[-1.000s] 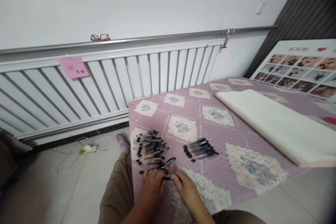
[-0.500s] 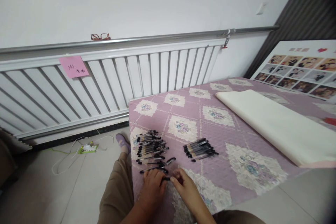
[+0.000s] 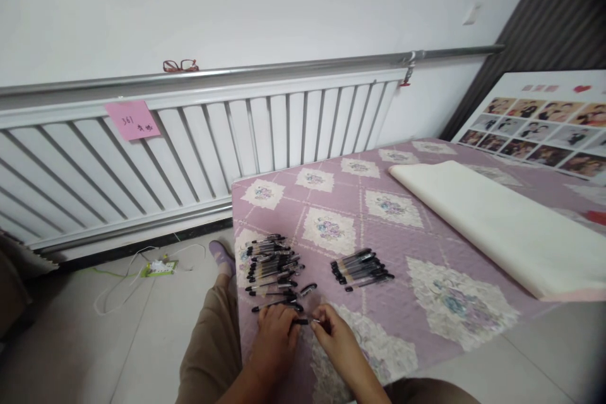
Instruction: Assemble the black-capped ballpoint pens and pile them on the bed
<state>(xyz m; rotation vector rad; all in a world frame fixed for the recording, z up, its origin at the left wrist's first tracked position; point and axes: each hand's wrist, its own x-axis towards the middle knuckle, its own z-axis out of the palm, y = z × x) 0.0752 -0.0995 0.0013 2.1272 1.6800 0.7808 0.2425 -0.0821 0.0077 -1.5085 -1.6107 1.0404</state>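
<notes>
My left hand is closed around a pen, whose black front part sticks out to the right from between the fingers. Close beside it, my right hand pinches the pen's small silvery tip end; whether that piece is loose from the barrel I cannot tell. Just above the hands lies a loose black pen cap. A pile of black-capped clear pens spreads beyond my left hand. Further right, several similar pens lie side by side in a neat group.
The table wears a purple floral cloth. A folded cream sheet lies on its right side, with a photo board behind. Along the wall runs a white radiator. A power strip with cables rests on the floor at left.
My right fingers have shifted slightly at the pen's end, and a silvery tip now shows between the hands. My left hand and the pen groups stay in place.
</notes>
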